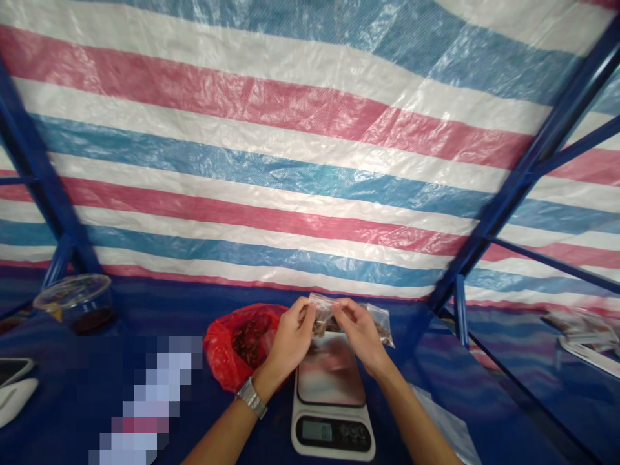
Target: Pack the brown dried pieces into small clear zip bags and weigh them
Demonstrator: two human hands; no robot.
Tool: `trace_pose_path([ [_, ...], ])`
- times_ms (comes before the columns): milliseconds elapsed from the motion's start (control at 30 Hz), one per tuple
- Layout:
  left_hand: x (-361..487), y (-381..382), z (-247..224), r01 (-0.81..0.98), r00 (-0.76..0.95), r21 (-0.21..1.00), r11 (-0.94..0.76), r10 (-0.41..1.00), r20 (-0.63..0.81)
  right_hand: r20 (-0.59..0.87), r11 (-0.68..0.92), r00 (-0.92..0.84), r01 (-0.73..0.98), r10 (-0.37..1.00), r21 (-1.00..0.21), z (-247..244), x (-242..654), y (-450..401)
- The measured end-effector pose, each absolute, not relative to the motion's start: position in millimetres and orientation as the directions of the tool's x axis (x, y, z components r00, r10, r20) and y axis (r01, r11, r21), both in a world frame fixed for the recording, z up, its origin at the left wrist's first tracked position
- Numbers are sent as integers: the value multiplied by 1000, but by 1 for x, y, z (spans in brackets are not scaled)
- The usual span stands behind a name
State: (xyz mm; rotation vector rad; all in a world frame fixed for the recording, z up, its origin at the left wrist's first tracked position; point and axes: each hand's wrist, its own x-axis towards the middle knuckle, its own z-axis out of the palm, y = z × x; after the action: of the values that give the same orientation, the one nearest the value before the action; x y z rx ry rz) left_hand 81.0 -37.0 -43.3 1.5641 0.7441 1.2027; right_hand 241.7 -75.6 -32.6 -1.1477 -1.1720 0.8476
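Between my two hands is a small clear zip bag point(320, 314) with brown dried pieces inside, held above the far end of a digital scale point(330, 374). My left hand point(294, 332), with a metal watch at the wrist, pinches the bag's left side. On the other side, my right hand point(359, 329) pinches its top right corner. The scale's steel plate carries nothing, and its display looks to read zero. A red plastic bag point(217, 352) stands open left of the scale, with dark reddish-brown dried pieces in it. Behind my right hand lies another filled zip bag point(381, 323).
A clear round tub point(90, 307) with dark contents stands at the far left. White devices point(17, 397) lie at the left edge. Flat clear bags point(443, 423) lie beside my right forearm. Blue metal poles point(523, 174) and a striped tarp point(290, 161) rise behind the blue table.
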Motion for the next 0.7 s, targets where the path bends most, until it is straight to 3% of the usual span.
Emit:
trace_pose_path([
  [267, 82, -41, -46, -93, 368, 929, -359, 855, 367, 208, 213, 191, -2, 959, -977, -31, 240, -78],
  [700, 81, -37, -44, -160, 356, 911, -381, 839, 413, 319, 281, 153, 223, 935, -933, -45, 242, -70],
])
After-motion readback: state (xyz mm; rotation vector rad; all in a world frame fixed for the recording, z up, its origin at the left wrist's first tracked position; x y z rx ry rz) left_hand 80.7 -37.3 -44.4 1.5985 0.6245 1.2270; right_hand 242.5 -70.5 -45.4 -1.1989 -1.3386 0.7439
